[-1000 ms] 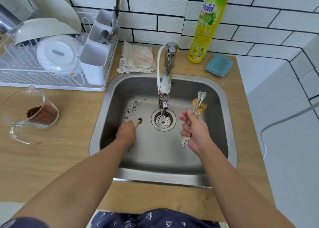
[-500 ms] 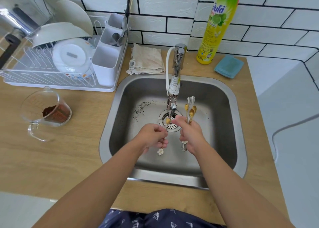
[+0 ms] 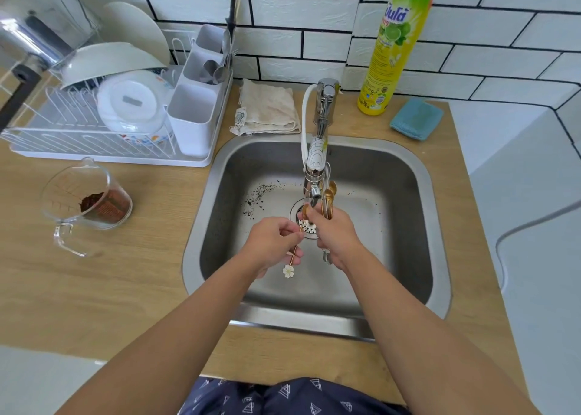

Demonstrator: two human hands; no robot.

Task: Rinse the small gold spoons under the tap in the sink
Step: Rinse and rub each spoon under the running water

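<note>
Over the drain of the steel sink, my left hand pinches one small gold spoon by its thin handle; a white flower charm hangs at the handle's end, and the bowl points up under the tap spout. My right hand grips a bundle of several gold spoons upright, bowls up beside the spout, while its thumb and forefinger touch the single spoon's bowl. I cannot tell whether water is running.
Dark crumbs lie on the sink floor left of the drain. A glass measuring cup with brown powder stands on the wooden counter at left, a dish rack behind it. A folded cloth, a detergent bottle and a blue sponge line the back.
My left hand picked the single spoon off the sink floor and carried it right to the tap. My right hand moved its bundle left to meet it; its fingertips now touch that spoon's bowl.
</note>
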